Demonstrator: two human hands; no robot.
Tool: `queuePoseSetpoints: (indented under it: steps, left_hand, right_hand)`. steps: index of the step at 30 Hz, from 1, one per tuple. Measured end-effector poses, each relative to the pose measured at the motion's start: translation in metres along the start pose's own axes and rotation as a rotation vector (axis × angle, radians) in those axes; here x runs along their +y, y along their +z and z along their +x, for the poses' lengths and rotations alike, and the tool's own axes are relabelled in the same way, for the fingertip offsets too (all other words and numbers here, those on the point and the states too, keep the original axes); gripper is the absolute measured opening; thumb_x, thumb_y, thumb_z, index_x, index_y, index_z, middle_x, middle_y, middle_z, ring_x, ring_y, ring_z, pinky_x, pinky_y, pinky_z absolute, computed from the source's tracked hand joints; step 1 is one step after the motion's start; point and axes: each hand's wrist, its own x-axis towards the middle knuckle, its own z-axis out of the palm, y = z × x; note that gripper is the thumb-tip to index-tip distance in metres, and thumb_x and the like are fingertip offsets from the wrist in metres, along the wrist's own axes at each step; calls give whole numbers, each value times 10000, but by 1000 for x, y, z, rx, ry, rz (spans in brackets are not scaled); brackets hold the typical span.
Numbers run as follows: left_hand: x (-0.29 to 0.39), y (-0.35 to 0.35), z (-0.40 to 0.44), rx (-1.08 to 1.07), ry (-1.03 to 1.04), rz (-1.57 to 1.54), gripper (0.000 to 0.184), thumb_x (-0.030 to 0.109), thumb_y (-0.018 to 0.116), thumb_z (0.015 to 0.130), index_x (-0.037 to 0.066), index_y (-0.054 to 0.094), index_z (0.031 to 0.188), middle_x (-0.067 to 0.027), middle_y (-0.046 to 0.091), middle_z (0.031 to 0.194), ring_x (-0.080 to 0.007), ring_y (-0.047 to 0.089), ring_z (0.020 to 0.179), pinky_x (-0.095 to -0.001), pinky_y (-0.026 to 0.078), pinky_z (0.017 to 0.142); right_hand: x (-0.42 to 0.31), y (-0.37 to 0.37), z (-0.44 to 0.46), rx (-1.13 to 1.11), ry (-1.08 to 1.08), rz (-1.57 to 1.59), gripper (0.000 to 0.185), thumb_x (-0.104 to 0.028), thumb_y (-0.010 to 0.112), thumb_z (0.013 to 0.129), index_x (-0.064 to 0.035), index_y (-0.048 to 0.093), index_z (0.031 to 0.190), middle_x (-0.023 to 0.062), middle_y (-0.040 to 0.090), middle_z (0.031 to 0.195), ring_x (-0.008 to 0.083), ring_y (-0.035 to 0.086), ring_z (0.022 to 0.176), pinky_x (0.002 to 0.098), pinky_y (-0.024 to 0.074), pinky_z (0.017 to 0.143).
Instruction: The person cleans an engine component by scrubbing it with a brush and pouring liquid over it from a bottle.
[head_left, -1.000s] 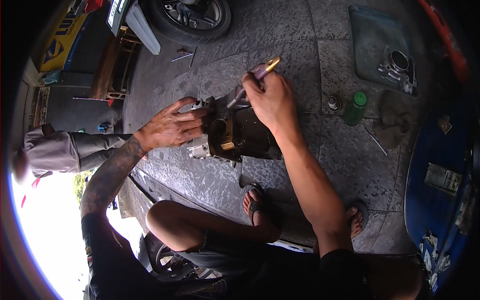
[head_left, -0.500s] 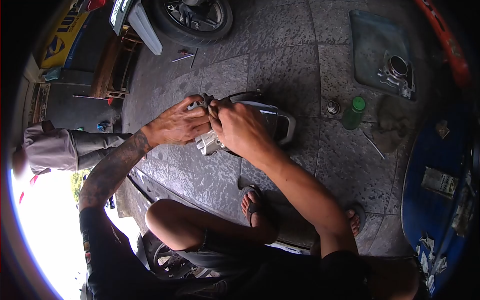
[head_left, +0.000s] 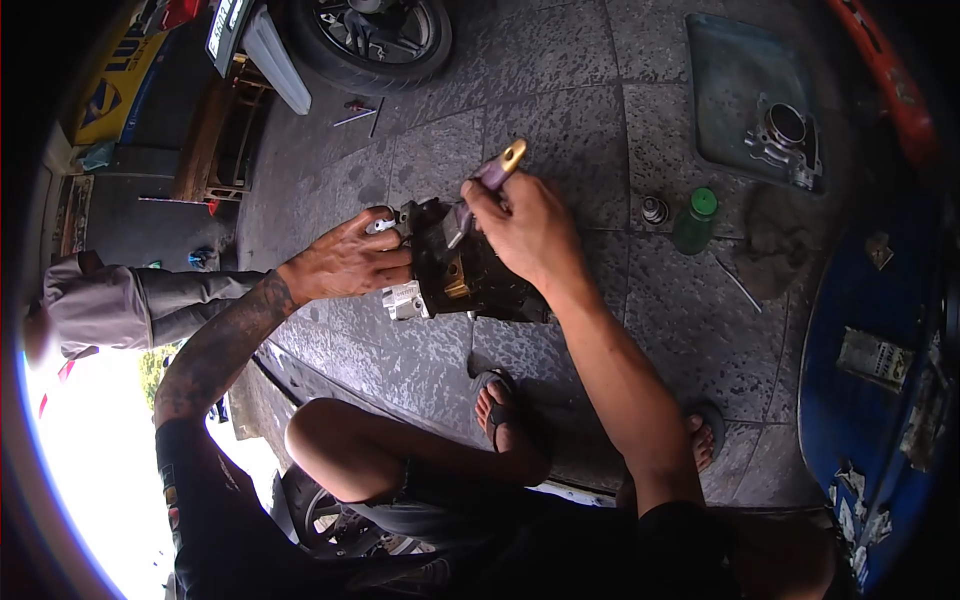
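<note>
A dark engine part (head_left: 490, 285) with a silver block at its lower left stands on the stone floor in front of me. My left hand (head_left: 355, 255) is closed on its left edge, fingers curled round the metal. My right hand (head_left: 530, 225) grips a paintbrush (head_left: 493, 175) with a purple handle, yellow at the holed end. The brush's metal band points down toward the open dark side of the part. Its bristles are hard to make out, so I cannot tell whether they touch.
At the upper right, a metal tray (head_left: 715, 130) holds a cylinder block (head_left: 787, 128). A green bottle (head_left: 695, 225), a small metal piece (head_left: 654, 210), a rag (head_left: 780, 245) and a rod (head_left: 737, 283) lie right. A wheel (head_left: 370, 45) stands at the back; another person's leg (head_left: 205, 300) is left.
The engine part has been turned, showing its dark open side instead of the pale loop. My right hand has moved up and right, and the brush now shows in it.
</note>
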Motion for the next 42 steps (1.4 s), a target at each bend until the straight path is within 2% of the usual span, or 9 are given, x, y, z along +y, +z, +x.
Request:
queuePoseSetpoints:
  steps: [4,5,10,20,22,25,32,34,42]
  left_hand:
    - [-3,-5,-4,-16,-17,32,103,271,633,748,262,638,850,137,511,873,-66,471,954,-392,306,1121]
    - [-5,-8,-4,-40,-24,37,144,269,637,760,269,652,903,153,528,920,-62,469,974,-377,291,1131]
    - [-11,-15,1,-38,-17,-4,124,262,639,763,259,648,887,141,509,872,-64,471,965,-384,296,1129]
    - [-5,1,-1,-9,-32,-86,175,262,711,695,210,653,852,108,522,864,-108,478,906,-456,326,1111]
    - [-7,1,-1,-19,-36,-81,212,251,730,664,202,649,854,100,531,879,-118,481,915,-458,330,1103]
    - [-10,-4,-5,-48,-88,-142,308,230,764,619,174,653,902,69,553,936,-143,487,966,-443,335,1091]
    - [-10,7,-24,43,-373,-443,511,203,798,456,46,616,906,-86,585,1058,-278,515,1043,-433,430,961]
    - [-9,3,-26,61,-365,-421,489,192,797,456,41,617,884,-91,588,1038,-276,526,1019,-440,441,957]
    - [-6,10,-44,139,-256,-312,443,174,798,444,61,649,845,-71,595,958,-291,562,1036,-491,462,981]
  right_hand:
    - [-1,-34,0,113,51,35,279,-283,609,933,-19,649,854,76,630,648,173,628,599,333,452,580]
    - [4,-33,0,96,71,-1,320,-301,591,924,6,633,844,190,659,733,389,659,729,462,497,696]
    - [42,23,-12,-34,125,300,313,-336,618,913,-28,662,879,144,680,740,349,670,732,428,503,689]
    - [17,-3,-7,-3,-12,37,284,-263,629,892,-2,640,778,219,631,653,411,640,659,479,507,649]
    - [44,22,-9,63,-75,-50,217,-242,624,909,-30,661,889,147,670,694,292,667,608,398,494,584]
    - [61,10,-12,179,139,98,294,-261,613,901,6,631,778,199,635,664,403,638,649,448,493,613]
    - [103,28,-25,424,436,905,204,-152,587,940,-18,662,806,10,550,525,83,486,397,265,368,380]
    - [125,37,-27,452,442,616,205,-142,571,955,-16,670,827,13,542,516,75,471,383,239,346,359]
    - [105,46,-25,327,445,821,239,-197,573,971,-3,660,861,21,547,546,76,464,399,241,326,367]
